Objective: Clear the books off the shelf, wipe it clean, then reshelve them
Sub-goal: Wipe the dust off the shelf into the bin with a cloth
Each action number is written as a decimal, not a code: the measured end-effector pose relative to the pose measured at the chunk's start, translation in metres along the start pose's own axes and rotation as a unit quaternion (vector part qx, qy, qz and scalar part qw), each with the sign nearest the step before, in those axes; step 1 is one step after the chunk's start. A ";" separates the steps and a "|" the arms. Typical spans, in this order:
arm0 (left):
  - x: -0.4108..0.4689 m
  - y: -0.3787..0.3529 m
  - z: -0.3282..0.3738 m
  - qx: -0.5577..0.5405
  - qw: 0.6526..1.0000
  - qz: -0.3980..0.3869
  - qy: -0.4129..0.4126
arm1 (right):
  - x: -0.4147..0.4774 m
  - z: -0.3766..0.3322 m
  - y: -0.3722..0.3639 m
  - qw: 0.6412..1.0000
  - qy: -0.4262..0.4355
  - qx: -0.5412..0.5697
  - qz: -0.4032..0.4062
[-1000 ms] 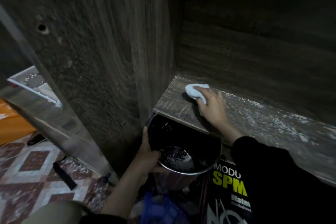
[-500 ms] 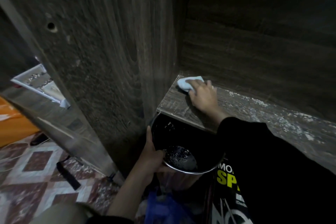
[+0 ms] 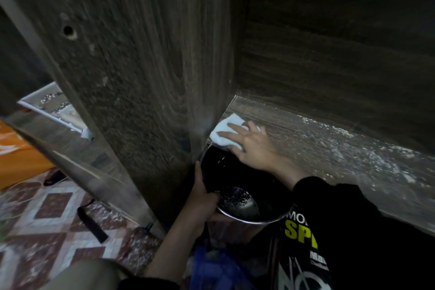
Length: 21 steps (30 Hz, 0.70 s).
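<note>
far left: orange thing (image 3: 14,148) and a white frame (image 3: 54,110) behind the cabinet side panel (image 3: 141,77), patterned tile floor (image 3: 47,214) below with a black strap (image 3: 91,223) lying on it
left hand (image 3: 202,198) grasps the rim of a metal pot (image 3: 244,214), fingers curled over the edge into it, thumb along the outside
pot sits just under the front left corner of the shelf (image 3: 353,172), rim up against the shelf edge; pale specks in its bottom
blue bag (image 3: 211,266) below the pot
white cloth (image 3: 223,132) lies on that shelf corner, touching the side panel
right hand (image 3: 249,146) lies flat on the cloth, fingers straight, pressing, not clenched
white dust (image 3: 341,146) spread across the shelf to the right of the hand
book (image 3: 299,231) with yellow letters stands below the shelf, right of the pot, partly hidden by the black sleeve (image 3: 353,219)
</note>
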State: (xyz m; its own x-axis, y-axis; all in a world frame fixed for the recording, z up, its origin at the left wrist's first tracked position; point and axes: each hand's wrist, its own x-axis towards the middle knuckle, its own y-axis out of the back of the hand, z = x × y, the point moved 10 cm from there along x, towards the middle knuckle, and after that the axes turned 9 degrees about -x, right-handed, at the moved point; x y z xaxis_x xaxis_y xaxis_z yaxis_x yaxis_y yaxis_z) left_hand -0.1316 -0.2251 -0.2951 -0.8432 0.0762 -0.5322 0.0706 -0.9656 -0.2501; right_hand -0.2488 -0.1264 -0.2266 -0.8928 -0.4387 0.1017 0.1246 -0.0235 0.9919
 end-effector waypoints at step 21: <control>-0.006 -0.010 -0.001 0.012 1.000 0.007 0.003 | -0.050 -0.008 0.005 0.996 -0.010 0.083 0.028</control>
State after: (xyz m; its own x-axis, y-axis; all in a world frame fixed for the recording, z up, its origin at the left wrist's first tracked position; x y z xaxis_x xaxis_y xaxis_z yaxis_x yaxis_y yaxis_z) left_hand -0.1269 -0.2161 -0.2899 -0.8393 0.0648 -0.5397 0.0690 -0.9721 -0.2240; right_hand -0.1998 -0.1118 -0.2273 -0.8952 -0.4170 0.1572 0.1026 0.1504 0.9833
